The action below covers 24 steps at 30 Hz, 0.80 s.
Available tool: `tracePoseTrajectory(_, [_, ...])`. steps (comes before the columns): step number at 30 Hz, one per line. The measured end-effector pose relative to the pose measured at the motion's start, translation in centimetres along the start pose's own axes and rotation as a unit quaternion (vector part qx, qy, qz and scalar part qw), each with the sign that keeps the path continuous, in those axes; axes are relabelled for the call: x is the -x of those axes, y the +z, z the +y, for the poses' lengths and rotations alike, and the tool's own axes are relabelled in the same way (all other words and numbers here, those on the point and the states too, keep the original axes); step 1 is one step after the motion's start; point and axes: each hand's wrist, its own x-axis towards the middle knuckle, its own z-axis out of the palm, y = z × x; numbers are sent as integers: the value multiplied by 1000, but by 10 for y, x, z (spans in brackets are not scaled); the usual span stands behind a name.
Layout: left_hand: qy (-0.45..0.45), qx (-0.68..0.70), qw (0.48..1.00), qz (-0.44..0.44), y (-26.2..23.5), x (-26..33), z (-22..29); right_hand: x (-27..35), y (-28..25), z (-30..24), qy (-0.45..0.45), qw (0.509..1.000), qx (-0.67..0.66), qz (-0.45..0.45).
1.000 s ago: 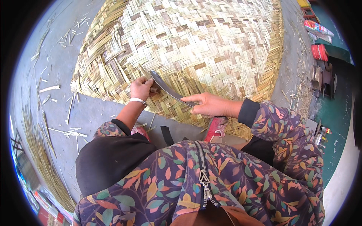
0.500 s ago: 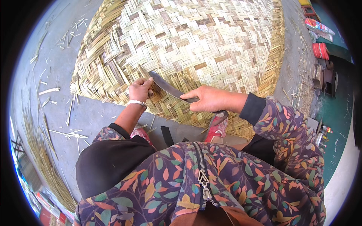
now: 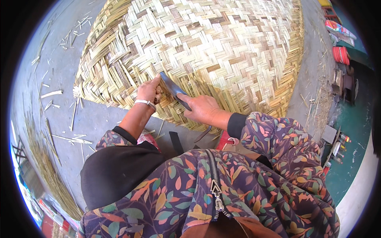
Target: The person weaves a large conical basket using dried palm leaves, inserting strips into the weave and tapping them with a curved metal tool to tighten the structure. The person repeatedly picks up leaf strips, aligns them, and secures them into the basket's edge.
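A large mat woven from pale, flat split strips (image 3: pixel 222 43) lies in front of me, its near edge bordered by folded, greener strips. In my right hand (image 3: pixel 204 110) is a dark, curved sickle (image 3: pixel 170 85); the fingers wrap it, and its handle end shows below the wrist. The blade runs up and left over the mat's border. My left hand (image 3: pixel 149 91) is closed at the border, just left of the blade, with its index finger reaching to the blade's tip. What its curled fingers hold is hidden.
A bundle of long, thin stalks (image 3: pixel 51 174) lies on the floor at the left, with loose strip scraps (image 3: pixel 73 139) scattered nearby. At the right are a red roll (image 3: pixel 341 55), a printed bag (image 3: pixel 341 31) and a dark metal part (image 3: pixel 344 85).
My right hand has slid left along the sickle, which now slants more steeply across the border. The left hand stays near the same spot, its index finger now reaching toward the blade tip.
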Motion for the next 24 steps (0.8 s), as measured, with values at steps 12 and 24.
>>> tracePoseTrajectory(12, [-111,102,988,-25,0,7,6,-2,-2,0,-1,1000,17,-8])
tracePoseTrajectory(24, [-34,-3,999,22,-1,-25,-9,-4,-5,0,-9,1000,23,-15])
